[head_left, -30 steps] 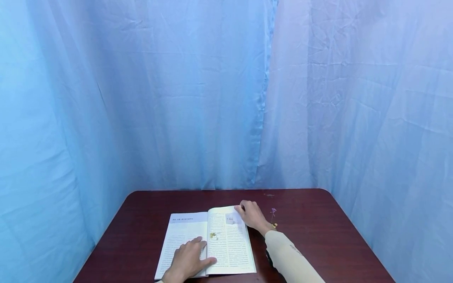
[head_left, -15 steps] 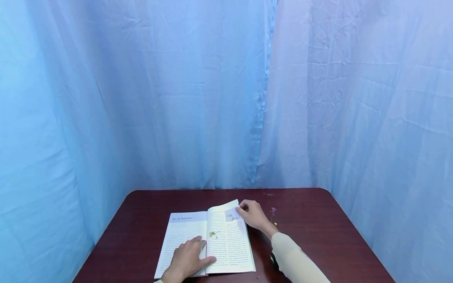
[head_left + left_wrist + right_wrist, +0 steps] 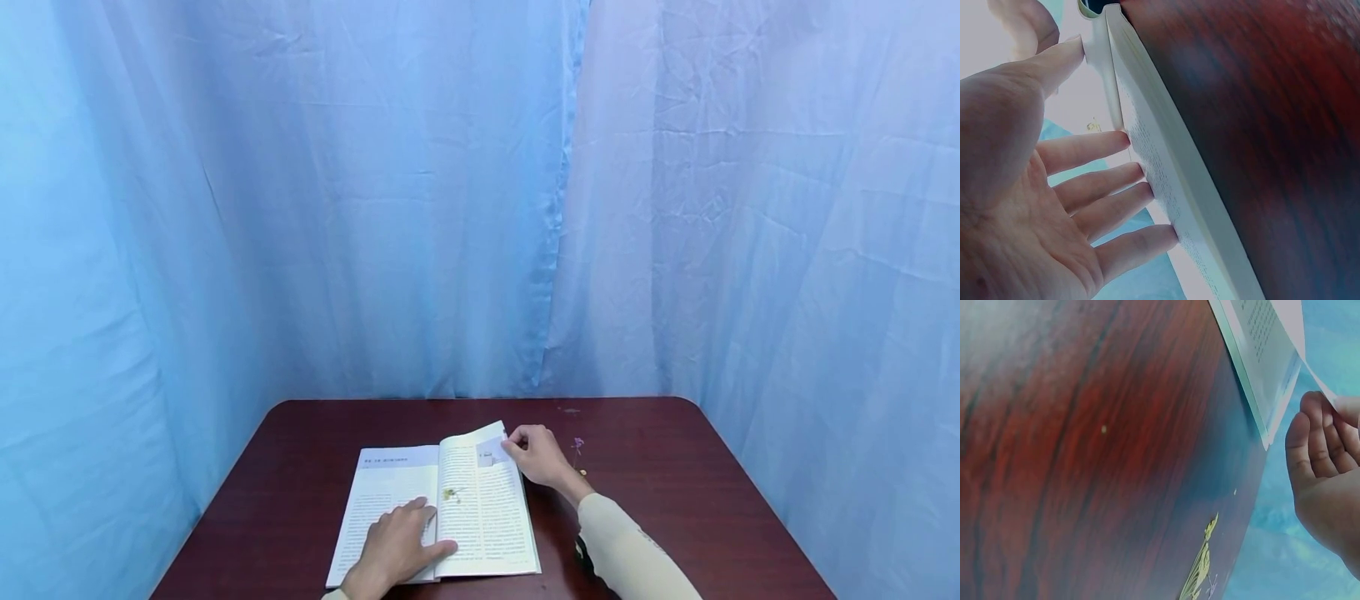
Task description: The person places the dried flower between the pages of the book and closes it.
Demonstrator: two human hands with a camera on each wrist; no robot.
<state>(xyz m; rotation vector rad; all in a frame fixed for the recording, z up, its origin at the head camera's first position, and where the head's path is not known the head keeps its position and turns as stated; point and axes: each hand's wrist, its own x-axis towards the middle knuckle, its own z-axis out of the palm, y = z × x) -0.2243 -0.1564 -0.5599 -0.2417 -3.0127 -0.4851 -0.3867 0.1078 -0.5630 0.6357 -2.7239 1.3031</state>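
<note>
An open book (image 3: 480, 533) lies on the dark red table, text on both pages. My left hand (image 3: 397, 542) rests on its left page with fingers spread, the thumb reaching over the fold; in the left wrist view the straight fingertips touch the paper. My right hand (image 3: 538, 454) pinches the top right corner of a page (image 3: 1319, 378), which is lifted off the pages beneath. A small yellow dried flower (image 3: 450, 494) lies on the right page near the fold.
To the right of the book lie a purple flower sprig (image 3: 577, 444) and a yellow sprig (image 3: 1202, 562), the latter clearest in the right wrist view. Blue curtains (image 3: 420, 208) hang behind and beside the table (image 3: 660, 500).
My right hand has taken the page's top corner between thumb and finger and raised it slightly. The left hand has stayed in place on the book.
</note>
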